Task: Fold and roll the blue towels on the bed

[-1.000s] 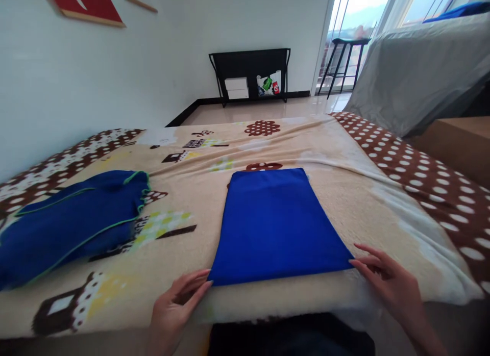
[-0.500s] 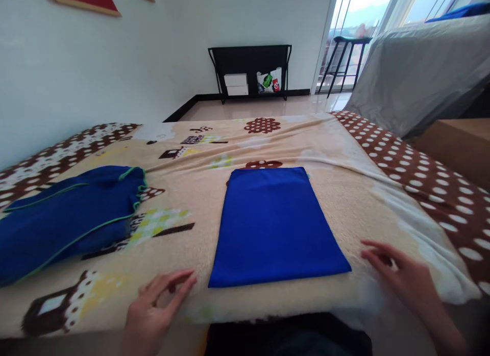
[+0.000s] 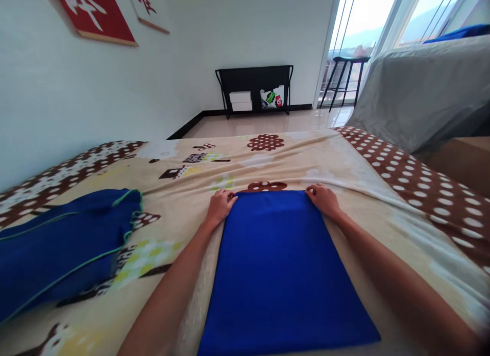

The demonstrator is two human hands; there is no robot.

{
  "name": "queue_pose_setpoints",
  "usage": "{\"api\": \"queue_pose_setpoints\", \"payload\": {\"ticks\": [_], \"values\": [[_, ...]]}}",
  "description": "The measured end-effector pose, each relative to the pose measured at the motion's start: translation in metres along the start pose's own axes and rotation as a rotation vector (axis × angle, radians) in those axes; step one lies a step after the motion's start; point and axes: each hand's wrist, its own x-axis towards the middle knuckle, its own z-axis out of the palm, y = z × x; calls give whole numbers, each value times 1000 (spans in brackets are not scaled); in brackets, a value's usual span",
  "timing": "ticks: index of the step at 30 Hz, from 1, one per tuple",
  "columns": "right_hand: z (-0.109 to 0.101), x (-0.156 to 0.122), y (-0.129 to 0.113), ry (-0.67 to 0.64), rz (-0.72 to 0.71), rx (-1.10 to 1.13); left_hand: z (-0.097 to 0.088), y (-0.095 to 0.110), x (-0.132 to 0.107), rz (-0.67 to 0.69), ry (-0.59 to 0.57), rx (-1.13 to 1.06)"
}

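Observation:
A bright blue cloth (image 3: 279, 264), folded into a flat rectangle, lies on a beige patterned blanket (image 3: 184, 228) straight in front of me. Both my arms stretch out along its sides. My left hand (image 3: 220, 205) is closed on the cloth's far left corner. My right hand (image 3: 323, 198) is closed on the far right corner. Both sets of fingers curl round the far edge of the cloth.
A pile of darker blue cloths with green trim (image 3: 61, 249) lies on the blanket at the left. A brown dotted cover (image 3: 421, 182) runs along the right. Beyond stand a black rack (image 3: 254, 88), a stool (image 3: 344, 75) and grey-draped furniture (image 3: 417, 91).
Both hands left the cloth's near corners, drew apart, then reached forward to its far corners and closed on them. My head has moved closer and lower over the cloth.

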Motion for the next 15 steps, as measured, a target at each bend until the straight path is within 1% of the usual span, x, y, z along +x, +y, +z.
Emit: {"api": "queue_pose_setpoints", "payload": {"ticks": [2,5,11,15], "values": [[3,1,4,-8,3,-32,1,-4,1,22,-25,36],[5,2,6,-5,10,-75,-3,-4,1,60,-54,110],[3,4,5,-7,-19,-124,-7,12,1,94,-86,293],[3,5,7,-4,-30,-135,-11,21,2,103,-83,366]]}}
